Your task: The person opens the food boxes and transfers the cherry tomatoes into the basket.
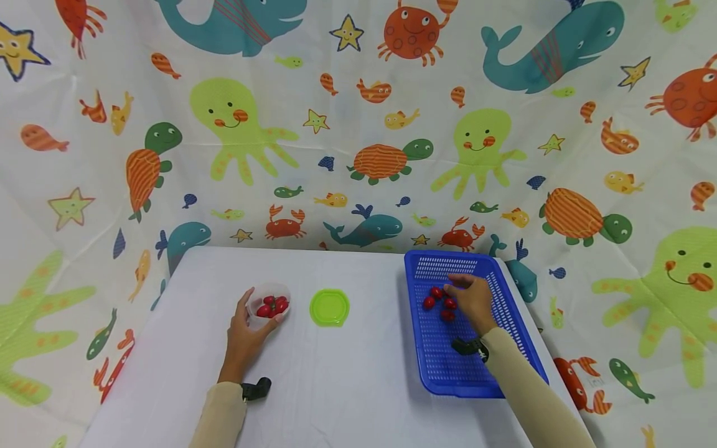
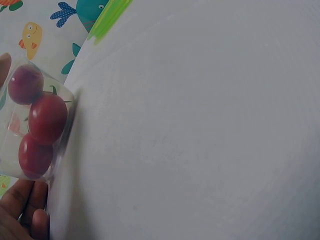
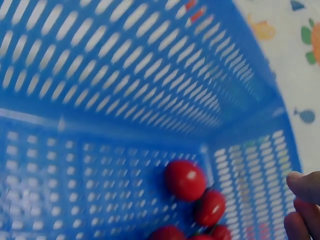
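My left hand (image 1: pixel 246 336) holds a small clear plastic container (image 1: pixel 257 320) by its sides, with thumb and fingers around it. Several red cherry tomatoes (image 1: pixel 264 310) lie inside; in the left wrist view a tomato (image 2: pixel 47 117) with a green stem shows through the wall. Over the blue basket (image 1: pixel 426 373) hovers my right hand (image 1: pixel 475 303), its fingers bent loosely beside several loose cherry tomatoes (image 1: pixel 429 303). In the right wrist view the fingertips stay apart from the tomato (image 3: pixel 185 180) on the basket floor, and I see nothing between them.
A bright green round lid (image 1: pixel 329 307) lies on the white table (image 1: pixel 358 386) between the container and the basket. The basket has raised, slotted walls. Behind the table hangs a cloth (image 1: pixel 358 205) printed with sea animals.
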`<state>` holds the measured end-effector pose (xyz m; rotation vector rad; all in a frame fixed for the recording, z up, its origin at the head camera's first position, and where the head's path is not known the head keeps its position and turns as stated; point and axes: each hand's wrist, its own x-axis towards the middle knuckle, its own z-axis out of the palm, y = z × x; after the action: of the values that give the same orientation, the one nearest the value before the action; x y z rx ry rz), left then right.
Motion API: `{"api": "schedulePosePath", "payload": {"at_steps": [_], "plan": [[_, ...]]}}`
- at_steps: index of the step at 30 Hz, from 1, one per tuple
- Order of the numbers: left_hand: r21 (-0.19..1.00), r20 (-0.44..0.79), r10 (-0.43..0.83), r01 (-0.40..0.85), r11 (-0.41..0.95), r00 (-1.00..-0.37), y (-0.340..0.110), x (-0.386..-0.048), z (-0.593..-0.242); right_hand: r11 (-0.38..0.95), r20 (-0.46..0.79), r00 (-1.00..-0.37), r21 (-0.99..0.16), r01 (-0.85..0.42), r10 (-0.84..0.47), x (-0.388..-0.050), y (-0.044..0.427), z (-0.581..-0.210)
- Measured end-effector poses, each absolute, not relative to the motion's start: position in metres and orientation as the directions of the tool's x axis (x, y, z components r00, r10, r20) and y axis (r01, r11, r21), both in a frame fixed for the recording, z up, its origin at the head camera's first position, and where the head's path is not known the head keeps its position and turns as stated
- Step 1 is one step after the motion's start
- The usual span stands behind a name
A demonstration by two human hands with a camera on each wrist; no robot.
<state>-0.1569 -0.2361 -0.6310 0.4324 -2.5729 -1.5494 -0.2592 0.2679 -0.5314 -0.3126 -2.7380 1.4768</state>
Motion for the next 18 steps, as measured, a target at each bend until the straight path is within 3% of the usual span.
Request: {"api": "schedulePosePath", "payload": {"at_steps": [18], "plan": [[0.876,-0.055,-0.294,-0.188,0.445,-0.954,-0.237,-0.158,-0.632,0.514,0.022,-0.995,-0.857,0.032,0.098,-0.257,0.219,-0.494]]}}
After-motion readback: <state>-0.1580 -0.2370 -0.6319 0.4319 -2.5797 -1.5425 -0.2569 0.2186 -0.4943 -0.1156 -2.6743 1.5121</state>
